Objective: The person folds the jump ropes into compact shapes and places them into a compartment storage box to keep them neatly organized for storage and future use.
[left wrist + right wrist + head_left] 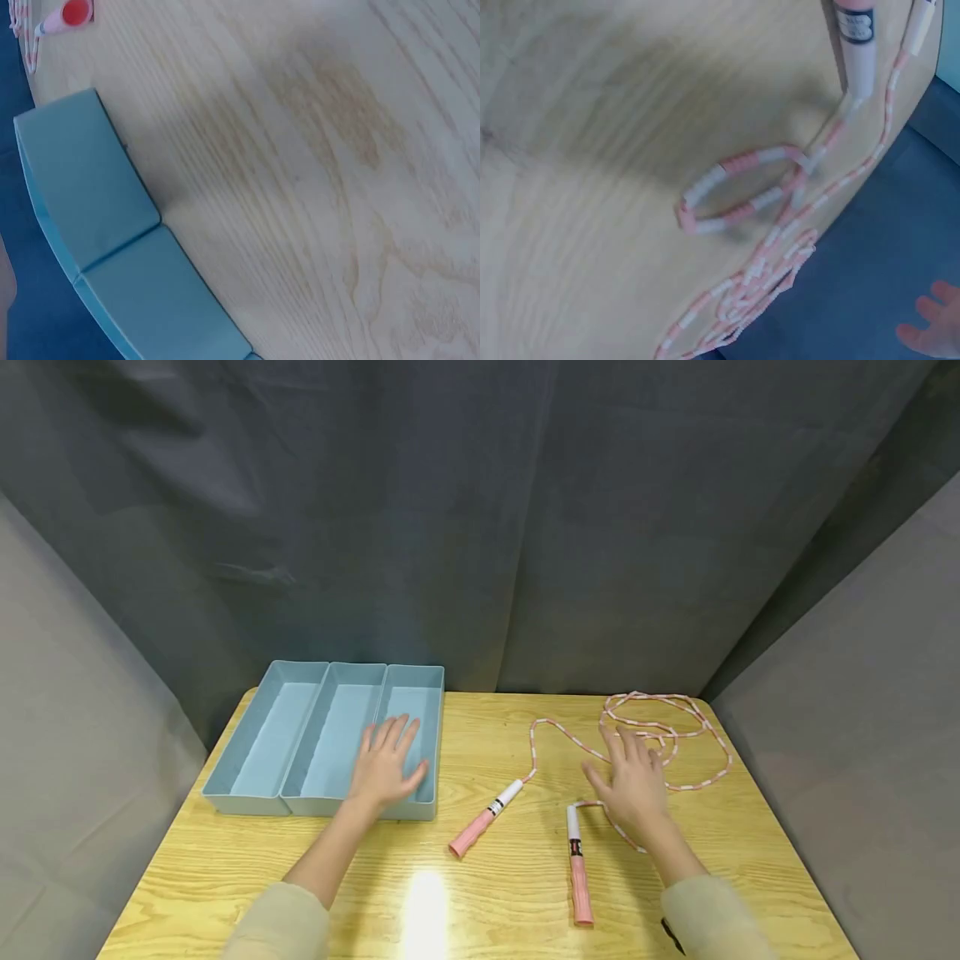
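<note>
A jump rope with pink and white beads [703,783] lies in loose loops at the table's back right. Its two pink-and-white handles rest nearer the front, one handle [486,818] slanting and the other handle [579,867] pointing toward me. My right hand [636,781], fingers spread, is over the rope's beads and hides part of them; nothing is in its grasp. Over the right and middle blue trays my left hand [384,767] has its fingers spread and holds nothing. In the right wrist view, a small rope loop [739,161] and a few fingertips [928,309] show.
Three blue trays [246,804] stand side by side at the table's left. Dark cloth [480,527] hangs behind the wooden table [495,893], with grey panels [82,760] along both sides. A small black item [672,935] is beside my right sleeve.
</note>
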A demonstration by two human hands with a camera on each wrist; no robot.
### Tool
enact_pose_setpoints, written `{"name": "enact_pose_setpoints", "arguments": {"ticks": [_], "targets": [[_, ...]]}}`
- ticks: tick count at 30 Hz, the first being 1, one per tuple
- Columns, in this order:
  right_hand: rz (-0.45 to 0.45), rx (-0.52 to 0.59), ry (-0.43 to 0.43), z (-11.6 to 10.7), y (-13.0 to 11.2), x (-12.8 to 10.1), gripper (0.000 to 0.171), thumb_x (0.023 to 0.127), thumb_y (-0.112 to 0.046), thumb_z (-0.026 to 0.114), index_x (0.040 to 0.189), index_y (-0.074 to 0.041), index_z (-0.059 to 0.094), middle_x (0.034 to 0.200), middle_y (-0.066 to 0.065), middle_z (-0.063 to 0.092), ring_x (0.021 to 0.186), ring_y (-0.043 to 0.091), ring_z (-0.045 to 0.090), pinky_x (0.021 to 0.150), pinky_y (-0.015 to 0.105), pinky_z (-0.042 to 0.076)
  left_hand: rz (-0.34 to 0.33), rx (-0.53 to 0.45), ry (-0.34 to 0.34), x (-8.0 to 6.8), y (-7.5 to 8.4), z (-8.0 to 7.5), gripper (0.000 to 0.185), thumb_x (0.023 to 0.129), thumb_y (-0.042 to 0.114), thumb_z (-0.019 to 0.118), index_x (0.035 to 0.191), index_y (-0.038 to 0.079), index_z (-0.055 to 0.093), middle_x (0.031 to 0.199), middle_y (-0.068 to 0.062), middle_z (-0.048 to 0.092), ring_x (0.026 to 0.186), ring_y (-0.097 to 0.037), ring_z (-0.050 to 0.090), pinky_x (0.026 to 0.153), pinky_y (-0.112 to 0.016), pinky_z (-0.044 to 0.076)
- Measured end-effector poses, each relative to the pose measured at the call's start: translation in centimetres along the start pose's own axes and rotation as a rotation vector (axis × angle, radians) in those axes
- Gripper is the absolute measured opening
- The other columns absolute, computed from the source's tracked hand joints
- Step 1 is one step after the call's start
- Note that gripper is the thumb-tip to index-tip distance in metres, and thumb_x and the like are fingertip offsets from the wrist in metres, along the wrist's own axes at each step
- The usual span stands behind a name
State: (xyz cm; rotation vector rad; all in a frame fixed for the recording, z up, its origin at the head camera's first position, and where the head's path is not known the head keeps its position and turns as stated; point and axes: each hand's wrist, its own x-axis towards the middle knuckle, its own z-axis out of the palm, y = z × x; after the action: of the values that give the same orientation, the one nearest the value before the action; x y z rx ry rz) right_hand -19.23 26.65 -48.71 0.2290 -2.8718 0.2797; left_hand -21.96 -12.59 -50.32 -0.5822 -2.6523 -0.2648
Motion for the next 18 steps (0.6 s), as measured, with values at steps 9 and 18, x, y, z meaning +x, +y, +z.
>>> {"name": "enact_pose_setpoints", "arguments": {"ticks": [9,18], "targets": [[-0.011,-0.013,0.085,1.8,0.0,-1.3,0.062,0.087,-0.045,0.053,0.134,-0.009,0.037,0.123,0.023,0.045,0.112,0.044,0.042,0.090,0.062,0.035,0.107,0.008,0.089,-0.5,2.0,1.6,0.058,0.081,0.041,0.051,0.129,0.008,0.047,0.128,-0.011,0.048,0.118,-0.029,0.042,0.100,-0.052,0.032],[-0.016,-0.001,0.110,3.5,-0.2,-3.1,0.059,0.083,-0.041,0.058,0.126,-0.003,0.043,0.113,0.022,0.051,0.103,0.041,0.050,0.079,0.056,0.044,0.168,0.021,0.062,-1.3,4.6,3.0,0.054,0.083,0.042,0.048,0.125,0.007,0.048,0.124,-0.011,0.051,0.116,-0.028,0.045,0.102,-0.048,0.031]]}}
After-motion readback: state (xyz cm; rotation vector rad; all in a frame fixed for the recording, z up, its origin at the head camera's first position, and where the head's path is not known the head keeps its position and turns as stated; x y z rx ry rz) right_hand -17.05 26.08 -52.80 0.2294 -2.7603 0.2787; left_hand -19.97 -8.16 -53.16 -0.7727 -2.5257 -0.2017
